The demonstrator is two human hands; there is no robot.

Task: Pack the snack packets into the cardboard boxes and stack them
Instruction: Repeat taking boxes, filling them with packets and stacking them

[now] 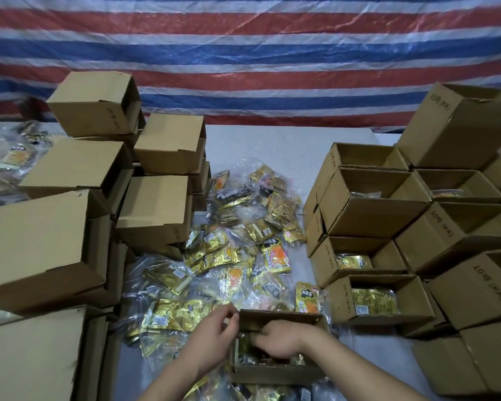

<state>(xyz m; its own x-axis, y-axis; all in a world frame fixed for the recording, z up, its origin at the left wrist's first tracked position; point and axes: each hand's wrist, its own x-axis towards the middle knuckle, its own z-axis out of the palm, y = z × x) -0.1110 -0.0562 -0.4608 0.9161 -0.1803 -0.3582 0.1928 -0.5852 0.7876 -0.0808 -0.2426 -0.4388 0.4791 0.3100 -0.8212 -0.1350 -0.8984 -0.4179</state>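
Left hand [214, 328] raised, fingers [229, 315] curled (grip unclear); right hand [278, 340] palm down, fingers [258, 337] bent.

A red, white and blue striped tarp [272, 53] hung as the back wall, well beyond the fingers. The pale grey bench [287, 149] reached it.
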